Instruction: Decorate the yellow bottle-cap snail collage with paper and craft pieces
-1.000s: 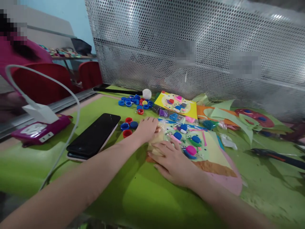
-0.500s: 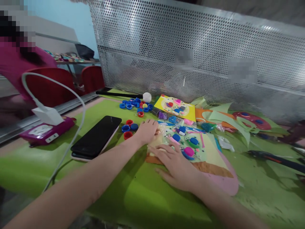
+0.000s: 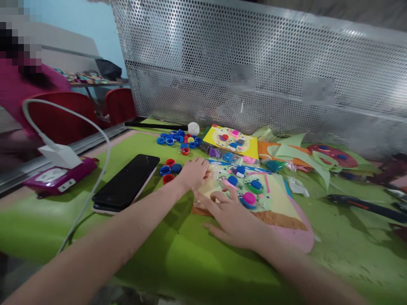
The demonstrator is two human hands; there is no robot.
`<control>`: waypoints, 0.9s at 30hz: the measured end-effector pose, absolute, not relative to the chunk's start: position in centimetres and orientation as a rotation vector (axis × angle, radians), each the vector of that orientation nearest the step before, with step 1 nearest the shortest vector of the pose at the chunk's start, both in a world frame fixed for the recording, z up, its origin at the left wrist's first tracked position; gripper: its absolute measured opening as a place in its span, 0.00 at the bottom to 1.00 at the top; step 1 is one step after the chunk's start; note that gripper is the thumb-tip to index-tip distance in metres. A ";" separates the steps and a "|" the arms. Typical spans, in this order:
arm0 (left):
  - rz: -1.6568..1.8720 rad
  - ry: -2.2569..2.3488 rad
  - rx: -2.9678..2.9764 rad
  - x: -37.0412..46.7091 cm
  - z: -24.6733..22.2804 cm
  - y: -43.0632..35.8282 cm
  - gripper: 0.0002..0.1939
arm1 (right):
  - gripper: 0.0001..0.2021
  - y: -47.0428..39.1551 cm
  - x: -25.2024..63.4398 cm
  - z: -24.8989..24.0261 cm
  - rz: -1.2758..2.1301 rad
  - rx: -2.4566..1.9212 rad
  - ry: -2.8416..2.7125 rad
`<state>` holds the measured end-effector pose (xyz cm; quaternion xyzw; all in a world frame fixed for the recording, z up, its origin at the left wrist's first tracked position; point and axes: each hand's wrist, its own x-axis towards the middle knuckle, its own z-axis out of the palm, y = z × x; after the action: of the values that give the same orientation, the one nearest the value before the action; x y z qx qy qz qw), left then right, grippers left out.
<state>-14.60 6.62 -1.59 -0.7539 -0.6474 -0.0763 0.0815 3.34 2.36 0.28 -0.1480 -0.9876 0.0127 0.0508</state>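
Observation:
A paper collage [image 3: 286,203] lies on the green table, with blue and pink bottle caps [image 3: 249,198] stuck on and a brown paper strip [image 3: 273,219] along its near edge. At its left side my left hand [image 3: 194,173] curls its fingers on a crinkled clear plastic bag [image 3: 215,168]; the fingertips are partly hidden. My right hand [image 3: 232,218] is spread over the near left part of the collage, its index finger reaching toward the plastic below my left hand. Whether that fingertip touches the plastic is unclear. Pink paper [image 3: 299,239] sticks out beneath the collage.
Loose caps [image 3: 176,168] lie left of my left hand, with more caps [image 3: 178,137] behind. A phone [image 3: 127,182], a purple power strip [image 3: 60,176] and a white cable stand left. Behind are a yellow card [image 3: 208,137] and a perforated metal panel [image 3: 190,63]. A dark-handled tool [image 3: 365,205] lies right.
My right hand's fingers have bent and shifted, with the index finger now stretched toward the plastic and the others raised. My left hand stays by the collage's left edge. The view has shifted slightly.

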 end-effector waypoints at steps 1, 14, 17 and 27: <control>-0.220 -1.933 -2.257 -14.6 -1.6 6.7 0.14 | 0.32 2.4 3.4 0.2 0.010 -0.455 -2.997; -0.214 -1.900 -2.249 -15.0 -2.4 7.2 0.14 | 0.29 3.0 4.0 0.3 0.150 -0.547 -2.902; -0.216 -1.897 -2.233 -15.0 -2.6 7.4 0.13 | 0.31 3.2 3.3 0.0 0.218 -0.535 -2.932; -0.189 -1.902 -2.220 -14.9 -2.4 7.3 0.13 | 0.34 2.9 3.6 -0.1 0.451 -0.483 -2.877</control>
<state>-14.91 7.35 -2.44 -0.7536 -0.6456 -0.0642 0.1058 3.65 2.93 -0.15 -0.1630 -0.9703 0.1519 0.0945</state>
